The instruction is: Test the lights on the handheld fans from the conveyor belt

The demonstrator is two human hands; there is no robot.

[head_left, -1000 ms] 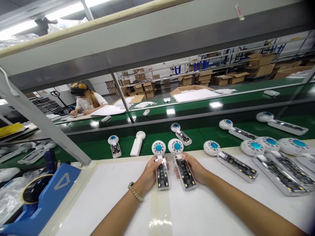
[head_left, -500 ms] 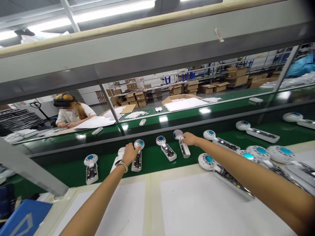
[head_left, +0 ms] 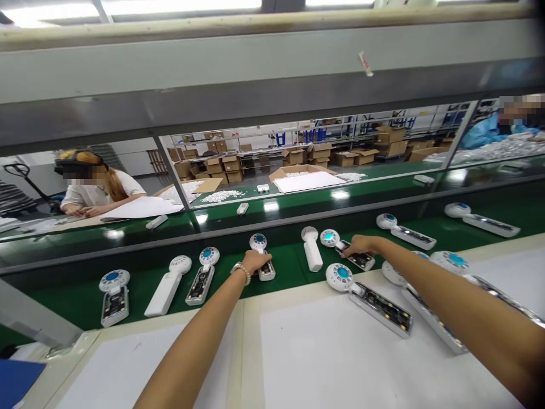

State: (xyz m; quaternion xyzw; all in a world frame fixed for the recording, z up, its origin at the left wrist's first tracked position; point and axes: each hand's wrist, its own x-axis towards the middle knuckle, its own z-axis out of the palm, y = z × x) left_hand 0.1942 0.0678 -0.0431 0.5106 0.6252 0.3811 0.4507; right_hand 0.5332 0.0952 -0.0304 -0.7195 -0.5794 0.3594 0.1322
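Note:
My left hand (head_left: 254, 262) is closed over the handle of a white handheld device (head_left: 258, 242) with a round head and a blue centre; the handle's circuit board shows partly beside my fingers. My right hand (head_left: 359, 247) pinches the handle of a similar device (head_left: 330, 238) with a turquoise centre and bare circuit board. Between the hands lies a device turned back side up (head_left: 313, 253). To the left of my left hand are an open device (head_left: 200, 285), another one back side up (head_left: 164, 291) and an open one (head_left: 114, 307) at the far left.
Several open devices (head_left: 381, 307) lie on the white-covered table (head_left: 306, 363) under my right forearm. More lie along the green belt (head_left: 285, 267). A metal post (head_left: 38, 312) stands at left, with a shelf beam (head_left: 255, 96) overhead. Co-workers (head_left: 97, 187) sit across the line.
Both hands have moved right along the belt onto other devices. The device my right hand was on now lies back side up, released. My view has also shifted.

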